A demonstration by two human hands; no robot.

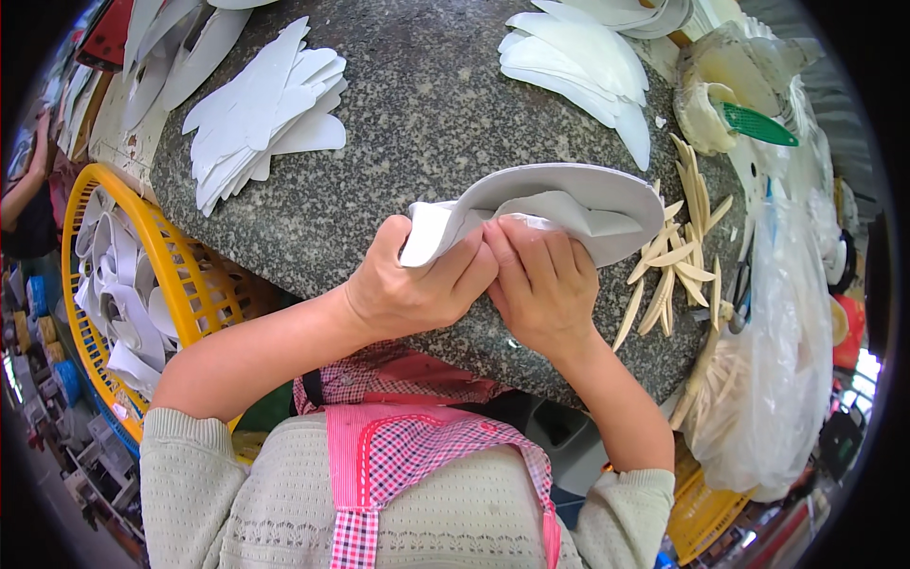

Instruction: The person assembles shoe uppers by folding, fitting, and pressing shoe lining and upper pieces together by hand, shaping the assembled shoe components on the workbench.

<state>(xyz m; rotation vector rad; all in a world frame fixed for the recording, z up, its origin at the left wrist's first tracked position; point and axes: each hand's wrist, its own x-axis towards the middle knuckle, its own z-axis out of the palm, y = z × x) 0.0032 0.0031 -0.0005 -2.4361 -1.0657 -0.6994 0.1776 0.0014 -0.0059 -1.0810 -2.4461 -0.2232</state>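
Fingers (471, 263) of the left hand (408, 289) curl tightly over the near edge of a thin, smooth white piece (621, 197), gripping it. The right hand (550, 299) grips the same edge, its knuckles close against the left hand's. The piece is held above the desk (417, 104), near its front edge; it bends into a shallow shell with a broad, rounded rim to the right, a creased fold inside the hollow and a squared white flap at the left end.

The desk has a dark stone surface, speckled grey and white. Farther back on it lie a left stack (265, 114) and a right stack (578, 76) of flat, glossy white shapes, tapered and fanned unevenly over one another. Just right of the held piece is a loose heap of slender, cream-coloured slivers (673, 261), pointed and slightly curved. Beyond them stands a crusted, yellowish container (735, 76) with a green handle (761, 125) beside it. A clear, wrinkled plastic bag (787, 370) hangs at the right. To the left, a yellow lattice basket (159, 248) holds curled white pieces (123, 313).
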